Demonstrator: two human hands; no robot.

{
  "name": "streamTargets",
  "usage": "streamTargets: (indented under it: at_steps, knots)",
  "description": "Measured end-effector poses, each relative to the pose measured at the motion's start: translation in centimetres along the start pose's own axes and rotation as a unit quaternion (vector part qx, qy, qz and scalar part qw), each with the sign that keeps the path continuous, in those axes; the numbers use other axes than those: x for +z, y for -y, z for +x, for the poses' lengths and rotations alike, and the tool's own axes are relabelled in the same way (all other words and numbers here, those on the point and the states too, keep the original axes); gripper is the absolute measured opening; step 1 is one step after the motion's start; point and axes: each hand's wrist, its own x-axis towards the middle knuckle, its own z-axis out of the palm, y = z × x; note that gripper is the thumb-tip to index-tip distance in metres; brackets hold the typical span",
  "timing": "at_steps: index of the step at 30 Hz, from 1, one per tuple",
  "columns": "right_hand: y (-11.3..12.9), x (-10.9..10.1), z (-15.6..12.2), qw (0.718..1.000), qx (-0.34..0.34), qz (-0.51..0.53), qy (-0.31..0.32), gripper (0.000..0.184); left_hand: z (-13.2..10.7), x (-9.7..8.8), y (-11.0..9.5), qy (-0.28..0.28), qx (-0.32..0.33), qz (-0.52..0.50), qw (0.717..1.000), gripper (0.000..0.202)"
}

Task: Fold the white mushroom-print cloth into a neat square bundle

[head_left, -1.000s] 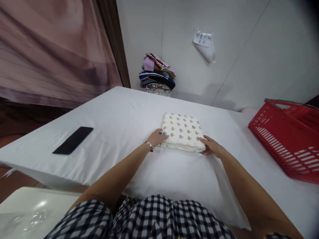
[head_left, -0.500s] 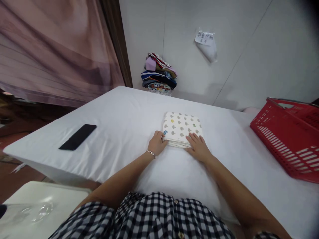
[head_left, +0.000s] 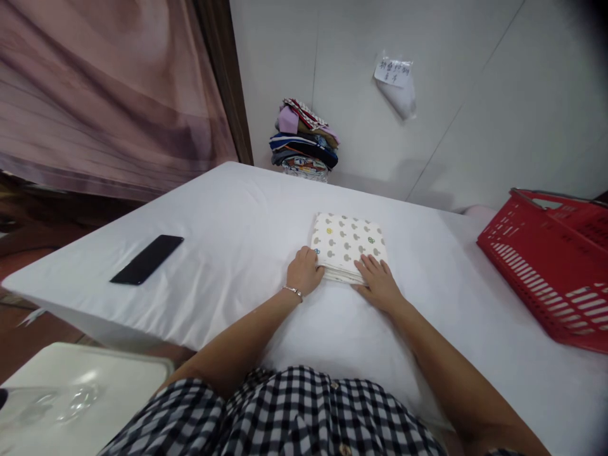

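A folded white cloth (head_left: 348, 239) printed with grey tree-like shapes and a few coloured ones lies on the white-covered table. Its layered edge faces me. My left hand (head_left: 304, 271), with a bracelet at the wrist, grips the near left corner, fingers curled along the side and thumb at the front edge. At the near right corner, the fingers of my right hand (head_left: 379, 278) rest on top of the cloth while the thumb sits at its layered front edge.
A black flat object like a phone (head_left: 147, 259) lies on the left of the table (head_left: 228, 209). A red plastic basket (head_left: 546, 266) stands at the right. Beyond the far edge is a stack of folded fabrics (head_left: 304, 139) by the wall. A white stool (head_left: 95, 373) is at lower left.
My left hand has shifted slightly right and up, covering more of the cloth's near left corner. My right hand and the cloth stay nearly in place.
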Motion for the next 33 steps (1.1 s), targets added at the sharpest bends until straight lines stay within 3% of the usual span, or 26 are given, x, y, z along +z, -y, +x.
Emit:
streamTargets:
  at_steps: [10,13,15,19,25,30,33]
  knots:
    - [0.0,-0.1,-0.2,0.999,-0.003,0.035,-0.004,0.061,-0.6,0.2,1.9,0.034,-0.095,-0.062,0.993,0.009]
    - [0.0,0.0,-0.3,0.999,-0.006,0.033,-0.01,0.061,-0.7,0.4,2.0,0.006,-0.077,-0.075,0.994,0.023]
    - [0.0,0.1,-0.3,0.999,-0.007,0.03,-0.015,0.06,-0.7,0.4,1.9,-0.013,-0.029,-0.07,0.997,0.037]
    - [0.1,0.2,-0.3,0.999,-0.008,0.03,-0.02,0.06,-0.7,0.3,2.0,0.012,0.047,-0.014,0.999,0.042]
    - [0.1,0.3,-0.1,0.999,-0.013,0.024,-0.02,0.059,-0.9,-0.1,2.2,0.035,0.034,-0.001,0.999,0.042]
    - [0.0,0.8,0.1,0.999,-0.021,0.02,-0.029,0.058,0.9,-2.3,1.1,0.108,-0.015,-0.044,0.993,0.036]
    - [-0.1,1.0,0.2,0.999,-0.022,0.011,-0.035,0.058,3.1,-2.6,-1.0,0.059,0.012,-0.043,0.997,0.04]
